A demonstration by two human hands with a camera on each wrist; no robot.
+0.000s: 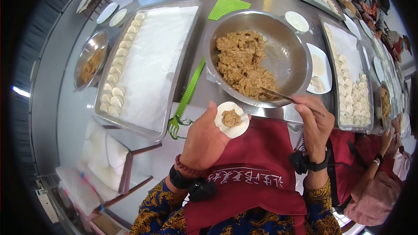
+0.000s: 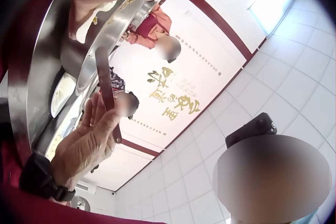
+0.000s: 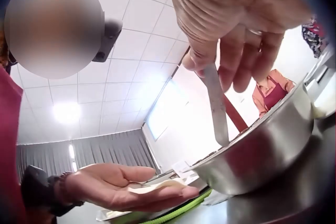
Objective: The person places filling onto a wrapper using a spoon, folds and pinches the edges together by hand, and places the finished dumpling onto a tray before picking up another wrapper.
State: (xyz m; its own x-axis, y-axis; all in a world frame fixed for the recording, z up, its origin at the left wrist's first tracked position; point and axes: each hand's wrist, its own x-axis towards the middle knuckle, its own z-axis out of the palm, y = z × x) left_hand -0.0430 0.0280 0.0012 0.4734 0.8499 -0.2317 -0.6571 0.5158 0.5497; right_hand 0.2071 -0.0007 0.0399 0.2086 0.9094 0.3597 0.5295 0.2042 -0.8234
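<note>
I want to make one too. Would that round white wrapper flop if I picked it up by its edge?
Probably floppy: the wrapper looks thin and lies cupped on the left hand. Likely light, since flat fingers alone carry it. The filling lump in its middle might sag or tear it.

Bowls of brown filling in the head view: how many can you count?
3: the big bowl in the middle, a small bowl at the left, and a third bowl by the right edge. More may be hidden.
</note>
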